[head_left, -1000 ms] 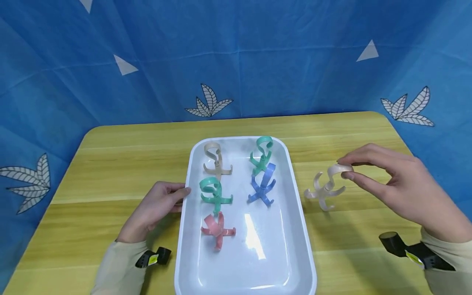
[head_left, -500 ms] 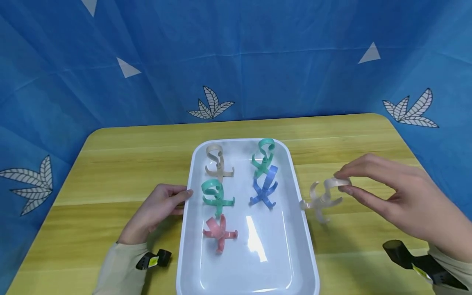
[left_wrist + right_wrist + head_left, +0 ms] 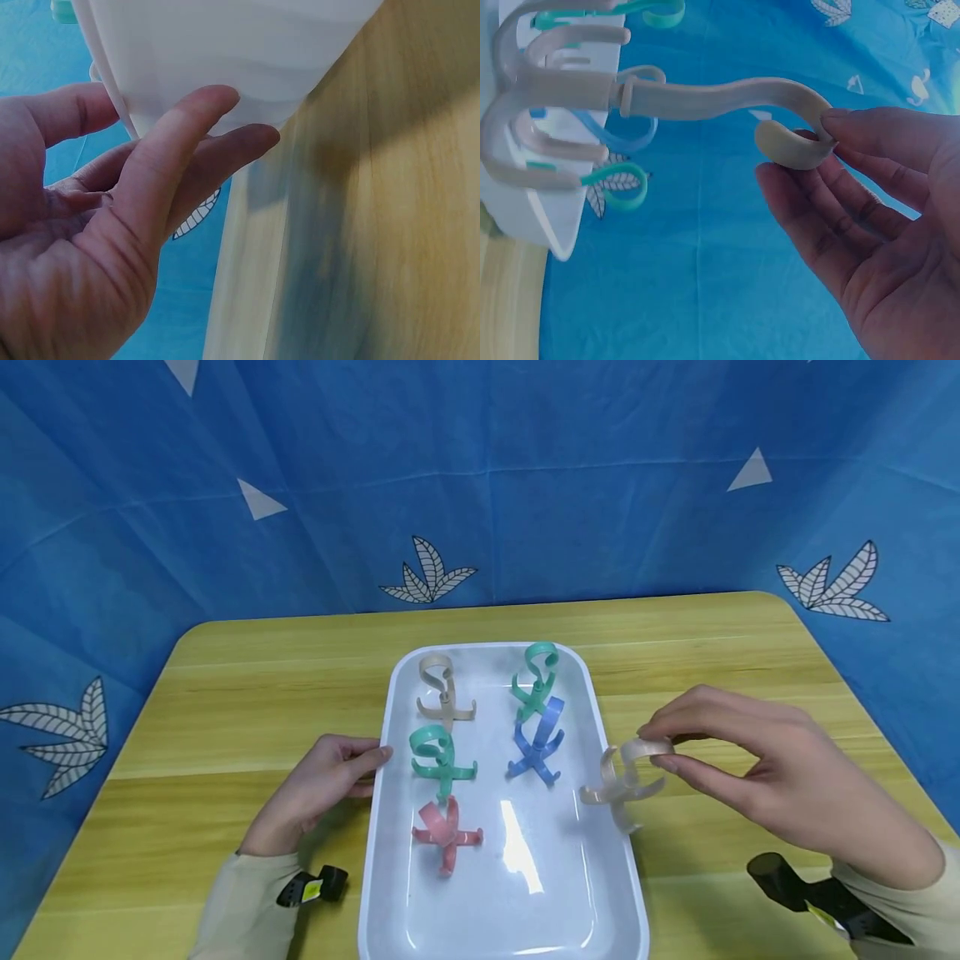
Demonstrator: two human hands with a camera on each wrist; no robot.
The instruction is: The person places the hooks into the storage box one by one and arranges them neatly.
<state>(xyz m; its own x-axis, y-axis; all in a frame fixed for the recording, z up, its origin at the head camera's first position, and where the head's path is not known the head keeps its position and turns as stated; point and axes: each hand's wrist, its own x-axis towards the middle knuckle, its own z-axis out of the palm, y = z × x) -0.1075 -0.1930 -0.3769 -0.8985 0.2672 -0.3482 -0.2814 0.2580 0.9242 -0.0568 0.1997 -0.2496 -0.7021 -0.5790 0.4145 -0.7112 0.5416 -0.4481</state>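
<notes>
My right hand (image 3: 780, 768) pinches the curled top of a pale beige plastic multi-prong hanging hook (image 3: 621, 789) between thumb and fingers. The hook's prongs overlap the right rim of a white tray (image 3: 465, 927) in the head view. In the right wrist view the stem of the hook (image 3: 682, 99) runs from the fingertips towards the tray. My left hand (image 3: 322, 789) grips the tray's left rim, thumb over it and fingers against the outer wall. Inside stand a beige hook (image 3: 447, 702), a green hook (image 3: 444, 770) and a pink hook (image 3: 448, 837) on the left.
On the tray's right side are another green hook (image 3: 534, 700) and a blue hook (image 3: 536, 752). The tray sits mid-table on a wood-grain table (image 3: 247, 693). Behind it hangs a blue patterned cloth (image 3: 600, 535).
My right hand has carried the pale beige hook left and slightly down, from over the table to the tray's right rim. The left hand stays at the rim.
</notes>
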